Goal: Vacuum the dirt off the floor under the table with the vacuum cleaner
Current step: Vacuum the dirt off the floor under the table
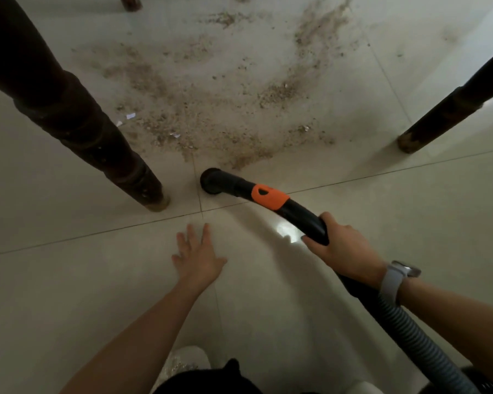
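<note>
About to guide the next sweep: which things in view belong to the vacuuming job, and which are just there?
Job:
vacuum nozzle
ribbed hose
dirt
right hand, holding the tube
floor

Just there:
left table leg
right table leg
paper scraps
wristwatch
left hand, spread open

right hand (345,248) grips vacuum nozzle (211,182) | beside dirt (211,109)

Table legs (77,123) cut by top edge, tabletop unseen. Grey hose (419,342) leaves frame bottom right; vacuum body not visible. Nozzle opening (211,180) hidden.
</note>
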### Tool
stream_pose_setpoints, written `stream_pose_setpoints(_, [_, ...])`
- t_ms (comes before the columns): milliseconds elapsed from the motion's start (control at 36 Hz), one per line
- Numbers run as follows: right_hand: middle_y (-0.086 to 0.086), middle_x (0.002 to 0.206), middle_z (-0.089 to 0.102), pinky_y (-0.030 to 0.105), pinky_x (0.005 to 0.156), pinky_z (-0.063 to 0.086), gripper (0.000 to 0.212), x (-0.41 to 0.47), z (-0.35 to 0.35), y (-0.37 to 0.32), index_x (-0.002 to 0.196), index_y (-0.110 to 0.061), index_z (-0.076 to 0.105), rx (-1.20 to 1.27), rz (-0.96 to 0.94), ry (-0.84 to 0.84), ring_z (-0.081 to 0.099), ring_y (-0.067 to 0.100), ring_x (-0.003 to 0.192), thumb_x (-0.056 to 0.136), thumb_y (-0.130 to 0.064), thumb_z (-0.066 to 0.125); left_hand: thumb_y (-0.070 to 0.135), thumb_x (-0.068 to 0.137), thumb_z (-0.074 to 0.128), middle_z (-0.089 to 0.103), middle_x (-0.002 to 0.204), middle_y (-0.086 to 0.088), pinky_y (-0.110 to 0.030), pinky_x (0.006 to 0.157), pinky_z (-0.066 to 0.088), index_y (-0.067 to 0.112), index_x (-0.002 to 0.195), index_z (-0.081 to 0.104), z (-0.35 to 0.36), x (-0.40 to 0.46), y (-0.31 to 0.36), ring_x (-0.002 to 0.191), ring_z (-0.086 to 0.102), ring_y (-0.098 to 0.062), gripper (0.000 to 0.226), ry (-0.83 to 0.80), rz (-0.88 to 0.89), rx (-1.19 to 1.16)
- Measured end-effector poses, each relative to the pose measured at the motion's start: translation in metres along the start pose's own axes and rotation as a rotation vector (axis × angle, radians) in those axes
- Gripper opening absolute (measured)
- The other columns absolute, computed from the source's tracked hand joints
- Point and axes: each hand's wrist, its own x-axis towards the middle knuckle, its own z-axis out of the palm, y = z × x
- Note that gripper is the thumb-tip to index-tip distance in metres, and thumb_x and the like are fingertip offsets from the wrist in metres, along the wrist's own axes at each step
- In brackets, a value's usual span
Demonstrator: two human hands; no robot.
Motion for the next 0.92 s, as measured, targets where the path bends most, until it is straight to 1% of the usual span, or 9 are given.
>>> stream_pose_setpoints(56, [0.001,0.076,0.062,0.034,0.061,0.055,0.030,0.000,-0.008,0.013,0.103,-0.021,0.041,0.086,0.081,0.041,0.064,0.019,0.063,0.091,-0.045,0.055,0.048,0.089,0.058,-0.026,0.157,-0.004,-0.060,0.113,0.011,0.033,0.151,-0.008,0.007,-0.003,0.008,0.144,-0.021,-0.034,0.092,-0.029,0.068,0.031])
stream_pose_setpoints(139, [0.007,0.077,0.063,0.040,0.062,0.057,0.030,-0.002,-0.015,0.029,0.102,-0.017,0.043,0.212,0.186,0.125,0.066,0.025,0.063,0.091,-0.042,0.056,0.051,0.087,0.060,-0.029,0.155,-0.006,-0.063,0.112,0.010,0.034,0.150,-0.011,0.014,-0.006,0.011,0.143,-0.023,-0.036,0.097,-0.038,0.093,0.096])
stream_pose_setpoints(222, [0.003,0.074,0.059,0.035,0.057,0.052,0.029,-0.008,-0.014,0.033,0.102,-0.016,0.042,0.191,0.184,0.180,0.062,0.022,0.062,0.092,-0.040,0.056,0.048,0.086,0.062,-0.029,0.155,-0.006,-0.063,0.111,0.011,0.033,0.150,-0.011,0.014,-0.006,0.014,0.143,-0.022,-0.037,0.099,-0.028,0.083,0.098])
stream_pose_setpoints(333, [-0.006,0.070,0.049,0.024,0.050,0.037,0.028,-0.013,-0.007,0.029,0.100,-0.024,0.035,0.030,0.087,0.126,0.052,0.013,0.060,0.093,-0.043,0.053,0.042,0.087,0.065,-0.032,0.154,-0.007,-0.062,0.112,0.010,0.031,0.151,-0.011,0.012,-0.007,0.021,0.142,-0.024,-0.037,0.100,-0.042,0.055,0.076])
stream_pose_setpoints(444, [0.000,0.073,0.058,0.029,0.055,0.047,0.029,-0.006,-0.017,0.046,0.101,-0.021,0.039,0.090,0.143,0.168,0.061,0.019,0.062,0.092,-0.044,0.054,0.043,0.083,0.069,-0.030,0.155,-0.006,-0.062,0.112,0.013,0.032,0.151,-0.008,0.011,-0.005,0.022,0.143,-0.021,-0.036,0.104,-0.041,0.039,0.074])
stream_pose_setpoints(556, [0.010,0.084,0.063,0.046,0.069,0.056,0.032,-0.003,-0.033,0.073,0.100,-0.018,0.043,0.277,0.335,0.295,0.065,0.031,0.069,0.090,-0.045,0.055,0.041,0.079,0.073,-0.025,0.156,-0.006,-0.060,0.112,0.017,0.029,0.152,-0.003,0.010,-0.002,0.024,0.144,-0.018,-0.035,0.106,-0.029,0.031,0.076])
stream_pose_setpoints(639, [0.011,0.085,0.063,0.043,0.068,0.055,0.031,-0.006,-0.033,0.077,0.100,-0.017,0.042,0.231,0.351,0.324,0.064,0.032,0.070,0.090,-0.043,0.055,0.038,0.078,0.075,-0.024,0.157,-0.006,-0.061,0.111,0.018,0.027,0.152,-0.008,0.008,0.001,0.031,0.145,-0.018,-0.033,0.112,-0.023,0.045,0.083])
stream_pose_setpoints(778, [0.006,0.081,0.064,0.040,0.066,0.056,0.029,-0.011,-0.026,0.071,0.101,-0.019,0.043,0.185,0.253,0.208,0.066,0.027,0.068,0.090,-0.043,0.056,0.038,0.077,0.076,-0.028,0.156,-0.004,-0.063,0.109,0.018,0.030,0.150,-0.015,0.004,0.008,0.046,0.144,-0.021,-0.033,0.117,-0.038,0.116,0.151])
stream_pose_setpoints(917, [0.009,0.087,0.065,0.045,0.071,0.056,0.033,-0.011,-0.037,0.099,0.101,-0.019,0.044,0.252,0.421,0.313,0.067,0.032,0.072,0.088,-0.047,0.056,0.046,0.079,0.071,-0.030,0.155,-0.004,-0.064,0.109,0.015,0.034,0.150,-0.014,0.005,0.009,0.060,0.143,-0.024,-0.033,0.111,-0.089,0.179,0.198])
